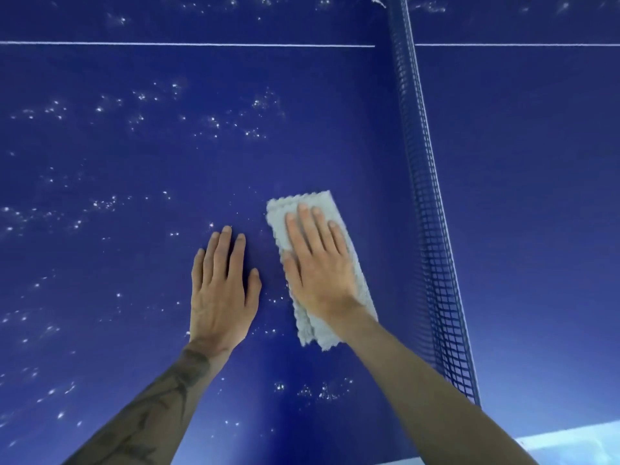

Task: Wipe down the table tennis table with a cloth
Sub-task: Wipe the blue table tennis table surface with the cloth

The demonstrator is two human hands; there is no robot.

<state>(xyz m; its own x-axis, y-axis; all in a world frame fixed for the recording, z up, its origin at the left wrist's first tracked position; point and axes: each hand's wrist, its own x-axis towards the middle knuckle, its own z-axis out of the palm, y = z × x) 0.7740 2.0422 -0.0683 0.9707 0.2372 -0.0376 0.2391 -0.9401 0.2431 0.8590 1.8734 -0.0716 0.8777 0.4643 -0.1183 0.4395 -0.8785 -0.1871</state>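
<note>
Both our hands lie flat, palms down. Our left hand (223,290) rests with straight, closed fingers on the bare dark blue matte table tennis table (151,169) and holds nothing. Our right hand (318,263) presses down with straight, slightly spread fingers on the pale grey fluffy cloth (280,223), gripping none of it.

We see the cloth folded into a long rectangle with wavy, scalloped edges and layers showing at its near end. It sticks out beyond our right fingertips and back past our right wrist.

Small white glinting specks (214,122) are scattered over the smooth tabletop, mostly left of and beyond our left hand, with a few near our forearms. A thin white painted line (167,44) crosses the surface far beyond both hands. To the right of our right hand a dark blue mesh net (426,203) with a pale top cord stands upright.

The cloth lies between our left hand and the net, just beside our left thumb, touching neither.
</note>
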